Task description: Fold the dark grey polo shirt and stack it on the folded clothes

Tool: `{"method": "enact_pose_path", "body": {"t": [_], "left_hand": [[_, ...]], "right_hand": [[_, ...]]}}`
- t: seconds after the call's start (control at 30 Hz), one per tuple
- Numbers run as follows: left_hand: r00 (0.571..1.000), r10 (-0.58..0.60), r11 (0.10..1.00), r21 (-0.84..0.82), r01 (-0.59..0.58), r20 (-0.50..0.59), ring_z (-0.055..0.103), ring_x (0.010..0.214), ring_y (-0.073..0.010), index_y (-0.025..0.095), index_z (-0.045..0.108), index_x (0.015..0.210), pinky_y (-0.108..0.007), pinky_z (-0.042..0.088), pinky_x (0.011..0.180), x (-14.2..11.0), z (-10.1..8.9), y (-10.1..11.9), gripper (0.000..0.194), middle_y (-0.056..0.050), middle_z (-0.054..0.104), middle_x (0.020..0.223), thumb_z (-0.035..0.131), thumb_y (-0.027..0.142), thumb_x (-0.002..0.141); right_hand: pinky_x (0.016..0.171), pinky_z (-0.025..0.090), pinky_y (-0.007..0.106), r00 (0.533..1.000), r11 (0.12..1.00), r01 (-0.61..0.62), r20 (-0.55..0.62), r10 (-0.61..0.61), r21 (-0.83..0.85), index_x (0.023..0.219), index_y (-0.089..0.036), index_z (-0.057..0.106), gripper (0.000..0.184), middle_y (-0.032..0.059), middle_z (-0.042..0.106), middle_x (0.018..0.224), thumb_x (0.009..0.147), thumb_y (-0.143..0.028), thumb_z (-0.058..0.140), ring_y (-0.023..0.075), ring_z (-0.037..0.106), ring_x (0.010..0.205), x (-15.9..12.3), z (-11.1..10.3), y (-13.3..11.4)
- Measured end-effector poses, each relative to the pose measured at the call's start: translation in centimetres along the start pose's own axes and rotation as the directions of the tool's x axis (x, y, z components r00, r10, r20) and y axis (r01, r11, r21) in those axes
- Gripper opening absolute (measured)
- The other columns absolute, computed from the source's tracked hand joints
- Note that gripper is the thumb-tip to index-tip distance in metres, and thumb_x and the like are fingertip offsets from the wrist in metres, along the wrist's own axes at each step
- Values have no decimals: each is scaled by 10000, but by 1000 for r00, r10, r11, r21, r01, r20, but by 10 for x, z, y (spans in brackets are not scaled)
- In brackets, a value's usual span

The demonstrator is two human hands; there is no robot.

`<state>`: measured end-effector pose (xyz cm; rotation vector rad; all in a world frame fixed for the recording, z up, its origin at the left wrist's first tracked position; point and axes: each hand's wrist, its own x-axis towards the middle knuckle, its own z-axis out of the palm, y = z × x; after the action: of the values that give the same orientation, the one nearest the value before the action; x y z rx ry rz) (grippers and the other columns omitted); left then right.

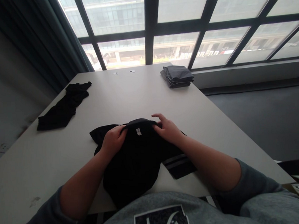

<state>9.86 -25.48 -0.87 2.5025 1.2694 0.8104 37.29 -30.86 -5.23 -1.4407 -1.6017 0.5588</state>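
A black shirt (134, 163) lies spread on the white table in front of me, its collar towards the window and its lower part reaching the near edge. A small white label (139, 131) shows inside the neckline. My left hand (113, 139) pinches the left side of the collar between thumb and fingers. On the other side of the collar, my right hand (167, 127) grips the fabric, with its index finger stretched out above. One sleeve with grey stripes (179, 163) sticks out beneath my right forearm.
Another black garment (65, 105) lies along the left side of the white table (123, 96). Several folded grey and striped clothes (177, 77) are stacked at the far right corner. Beyond the far edge stand a large window (119, 14) and a dark curtain (40, 34).
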Motion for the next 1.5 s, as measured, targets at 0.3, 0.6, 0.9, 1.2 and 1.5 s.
{"method": "enact_pose_path", "body": {"t": [0.3,0.6,0.9,1.2,1.5], "left_hand": [[1000,22,994,-109,-20,14,716,1072,-259,194,670,1337,-416,579,961,-1,0,2,447,-104,739,1255,587,437,971],[981,84,995,-58,-75,174,677,1229,-307,218,607,1424,-468,519,1104,-1,7,1,600,-100,709,1339,729,359,853],[995,52,995,-84,-59,-90,707,944,-232,203,667,1079,-380,566,893,0,-3,1,256,-70,746,1046,559,409,974],[974,225,968,126,-219,-29,710,744,-211,222,659,1107,-309,524,724,-6,-11,-8,279,-36,745,853,557,446,975],[994,97,931,347,-112,59,701,949,-270,245,707,941,-373,540,864,9,-47,-23,195,-63,737,1037,570,262,803]], "right_hand": [[619,494,286,999,963,-51,7,51,266,1137,-211,702,344,-4,663,760,876,-283,491,149,594,601,5,1,6],[609,594,280,994,813,-79,-20,111,578,1244,-187,646,450,61,716,980,817,-314,579,204,699,862,12,1,12],[897,551,364,978,956,116,-197,-63,270,1218,-207,680,407,35,729,1012,826,-289,608,189,673,895,10,-6,15],[816,484,345,968,991,101,-240,-78,87,1086,-214,598,300,61,694,969,991,-469,472,228,649,898,9,-9,15],[723,417,300,993,982,107,-29,-113,-158,1050,-214,655,293,52,734,899,951,-485,605,213,656,784,5,-25,8]]}}
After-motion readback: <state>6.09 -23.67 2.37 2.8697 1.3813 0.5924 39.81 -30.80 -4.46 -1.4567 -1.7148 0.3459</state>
